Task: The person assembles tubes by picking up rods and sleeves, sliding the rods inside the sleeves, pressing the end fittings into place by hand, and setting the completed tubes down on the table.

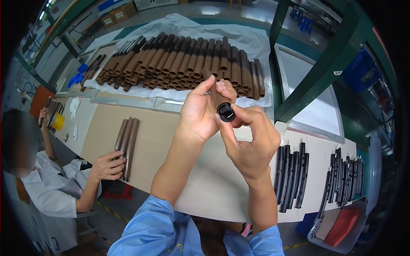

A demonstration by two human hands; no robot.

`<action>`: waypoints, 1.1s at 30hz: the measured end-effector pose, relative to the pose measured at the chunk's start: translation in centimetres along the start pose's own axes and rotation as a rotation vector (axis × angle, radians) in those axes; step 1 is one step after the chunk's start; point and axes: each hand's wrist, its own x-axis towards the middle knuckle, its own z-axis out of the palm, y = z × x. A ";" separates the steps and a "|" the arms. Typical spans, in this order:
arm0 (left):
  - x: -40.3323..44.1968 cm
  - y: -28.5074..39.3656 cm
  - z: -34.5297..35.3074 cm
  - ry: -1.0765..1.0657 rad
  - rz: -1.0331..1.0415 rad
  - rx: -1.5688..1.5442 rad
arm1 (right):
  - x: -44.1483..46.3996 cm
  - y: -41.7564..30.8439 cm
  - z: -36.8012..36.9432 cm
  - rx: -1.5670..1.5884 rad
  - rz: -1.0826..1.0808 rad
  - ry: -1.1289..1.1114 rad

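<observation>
A brown tube (218, 94) is held up over the table, its near end turned toward me. My left hand (197, 112) is wrapped round the tube from the left, fingers curled over its far side. In the tube's near end sits a black hollow plastic piece (226, 112). My right hand (256, 138) pinches this black piece at the rim between thumb and fingers. Just beyond my hands lies a large stack of brown tubes (179, 55) with darker far ends, on white sheeting (252, 36).
Several black rods (292, 175) lie at the right, with more black rods (344, 177) beyond. A clear plastic bin (337, 226) holds something red. A green post (309, 81) rises at right. At left, a co-worker's hand (109, 166) rests on brown tubes (128, 143).
</observation>
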 end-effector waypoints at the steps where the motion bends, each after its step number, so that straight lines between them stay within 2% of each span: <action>1: 0.0 0.0 -0.1 -0.003 -0.001 -0.001 | 0.0 0.0 0.0 -0.002 0.000 -0.004; 20: -0.2 0.0 1.0 -0.001 0.021 -0.096 | 1.1 1.0 -1.8 0.067 0.006 -0.064; 23: -0.2 -0.1 0.9 -0.006 0.027 -0.056 | 1.4 0.7 -2.4 0.069 0.065 -0.119; 26: -0.6 -0.2 0.6 0.031 -0.007 0.047 | 1.6 0.5 -3.7 -0.059 0.155 -0.311; 27: -1.2 -0.2 0.0 0.074 0.045 0.244 | 1.6 0.3 -4.3 -0.087 0.205 -0.360; 28: -2.1 -0.4 -0.7 0.046 0.169 0.666 | 1.5 0.2 -4.9 -0.132 0.236 -0.397; 30: -5.3 -0.5 -1.4 0.147 0.146 0.928 | 0.3 0.2 -6.2 -0.220 0.249 -0.446; 33: -11.6 0.9 -3.4 0.556 0.177 1.605 | -3.1 -0.6 -8.9 -0.256 0.313 -0.548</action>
